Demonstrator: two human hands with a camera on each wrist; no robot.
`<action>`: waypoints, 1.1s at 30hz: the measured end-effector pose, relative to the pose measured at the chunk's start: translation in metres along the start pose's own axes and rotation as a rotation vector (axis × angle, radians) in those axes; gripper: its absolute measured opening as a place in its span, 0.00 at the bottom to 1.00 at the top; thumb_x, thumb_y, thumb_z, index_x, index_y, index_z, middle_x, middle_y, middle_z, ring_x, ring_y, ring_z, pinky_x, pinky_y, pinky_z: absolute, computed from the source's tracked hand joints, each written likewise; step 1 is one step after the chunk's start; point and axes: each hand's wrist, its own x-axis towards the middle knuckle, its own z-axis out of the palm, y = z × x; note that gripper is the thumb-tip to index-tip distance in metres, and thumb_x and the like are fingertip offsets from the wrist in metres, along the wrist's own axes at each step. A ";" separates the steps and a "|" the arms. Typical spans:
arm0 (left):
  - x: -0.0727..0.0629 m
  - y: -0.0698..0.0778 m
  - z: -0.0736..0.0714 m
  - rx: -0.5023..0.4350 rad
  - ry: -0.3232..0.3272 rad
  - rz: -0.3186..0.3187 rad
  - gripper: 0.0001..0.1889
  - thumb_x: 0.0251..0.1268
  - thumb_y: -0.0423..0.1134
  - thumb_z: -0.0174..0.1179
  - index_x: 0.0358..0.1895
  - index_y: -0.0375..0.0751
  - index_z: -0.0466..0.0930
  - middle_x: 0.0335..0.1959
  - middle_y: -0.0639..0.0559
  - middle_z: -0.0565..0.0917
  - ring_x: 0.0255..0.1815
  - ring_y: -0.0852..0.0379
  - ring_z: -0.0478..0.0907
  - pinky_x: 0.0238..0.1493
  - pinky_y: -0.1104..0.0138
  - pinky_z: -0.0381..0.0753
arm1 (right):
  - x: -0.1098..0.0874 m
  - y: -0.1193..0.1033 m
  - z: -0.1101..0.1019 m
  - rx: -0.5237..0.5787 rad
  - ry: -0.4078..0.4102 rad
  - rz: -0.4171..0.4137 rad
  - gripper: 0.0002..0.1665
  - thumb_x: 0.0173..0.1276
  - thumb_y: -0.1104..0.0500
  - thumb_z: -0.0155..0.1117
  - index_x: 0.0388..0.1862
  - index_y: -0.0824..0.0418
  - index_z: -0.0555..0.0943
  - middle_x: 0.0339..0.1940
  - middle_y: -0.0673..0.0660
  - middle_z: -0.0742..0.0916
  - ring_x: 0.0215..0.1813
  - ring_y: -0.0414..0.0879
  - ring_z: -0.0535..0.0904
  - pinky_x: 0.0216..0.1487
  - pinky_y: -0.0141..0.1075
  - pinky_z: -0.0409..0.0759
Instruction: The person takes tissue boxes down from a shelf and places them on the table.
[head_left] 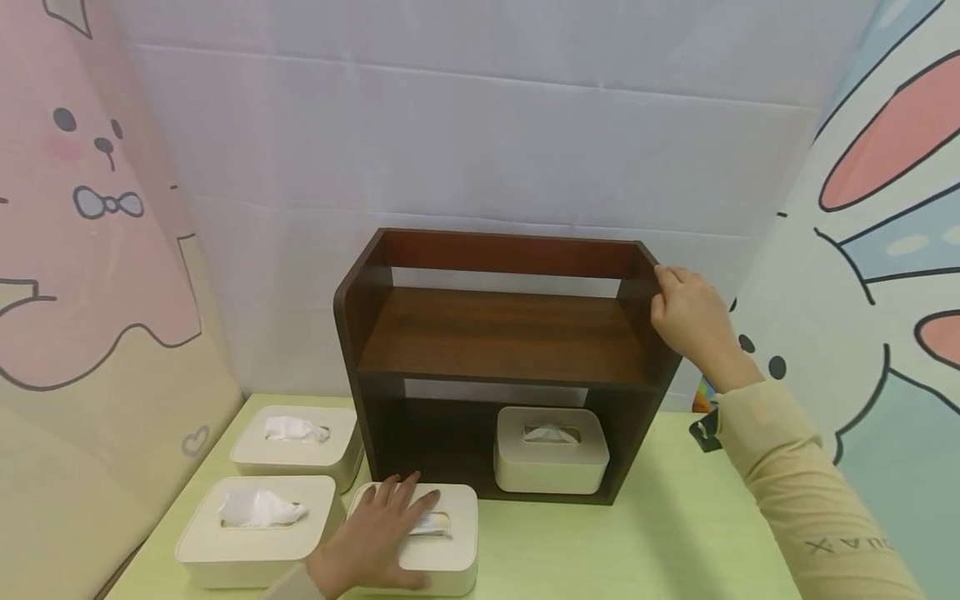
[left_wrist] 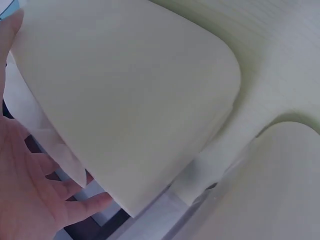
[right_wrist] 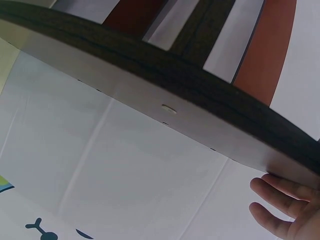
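Observation:
A two-tier dark brown wooden shelf [head_left: 502,333] stands on the table. My right hand [head_left: 693,321] grips the upper edge of its right side panel [right_wrist: 200,100], thumb on the inner face and fingers over the top. My left hand [head_left: 378,537] lies with fingers spread across the top of a cream tissue box [head_left: 457,546] in front of the shelf's left part. In the left wrist view, that box's side wall [left_wrist: 135,95] fills the middle, and a white tissue [left_wrist: 45,130] shows by the palm. Another tissue box [head_left: 551,467] sits on the lower tier's right side.
Two more tissue boxes, a rear one [head_left: 330,446] and a front one [head_left: 251,550], stand left of the shelf on the pale green table [head_left: 697,517]. A black object [head_left: 705,431] lies at the right by the printed side curtain [head_left: 900,400]. A white sheet [head_left: 480,150] hangs behind.

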 end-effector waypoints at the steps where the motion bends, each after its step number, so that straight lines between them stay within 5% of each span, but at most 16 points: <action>1: 0.001 0.001 -0.001 -0.014 0.006 0.001 0.51 0.35 0.80 0.50 0.65 0.52 0.63 0.62 0.39 0.68 0.57 0.37 0.68 0.47 0.44 0.70 | 0.000 0.000 0.000 0.000 0.002 0.000 0.25 0.60 0.66 0.44 0.55 0.78 0.70 0.52 0.75 0.76 0.51 0.70 0.72 0.51 0.59 0.70; 9: 0.018 0.013 -0.004 -0.104 0.058 0.083 0.45 0.42 0.79 0.48 0.63 0.55 0.66 0.61 0.45 0.70 0.60 0.37 0.67 0.50 0.42 0.68 | 0.001 -0.002 0.000 0.001 0.006 0.000 0.25 0.60 0.66 0.44 0.55 0.77 0.70 0.51 0.74 0.77 0.51 0.69 0.72 0.51 0.58 0.71; 18: 0.042 0.030 -0.004 -0.071 0.075 0.176 0.41 0.47 0.75 0.49 0.64 0.58 0.63 0.63 0.50 0.69 0.62 0.41 0.65 0.55 0.45 0.66 | 0.002 -0.002 -0.001 -0.007 -0.001 0.002 0.25 0.60 0.66 0.44 0.55 0.77 0.70 0.52 0.74 0.77 0.52 0.69 0.72 0.51 0.58 0.71; 25: 0.069 0.041 -0.013 -0.017 0.098 0.212 0.37 0.54 0.74 0.39 0.63 0.57 0.65 0.61 0.52 0.70 0.62 0.44 0.65 0.55 0.48 0.68 | 0.001 0.000 -0.001 -0.003 0.012 0.001 0.25 0.60 0.67 0.44 0.55 0.77 0.70 0.51 0.74 0.77 0.51 0.69 0.72 0.51 0.58 0.71; 33: 0.102 0.049 -0.013 0.042 0.171 0.232 0.32 0.58 0.67 0.47 0.63 0.55 0.65 0.58 0.53 0.72 0.59 0.47 0.68 0.54 0.53 0.71 | 0.000 0.000 0.000 -0.004 0.008 0.009 0.25 0.60 0.66 0.44 0.55 0.77 0.71 0.51 0.74 0.77 0.51 0.69 0.73 0.50 0.59 0.71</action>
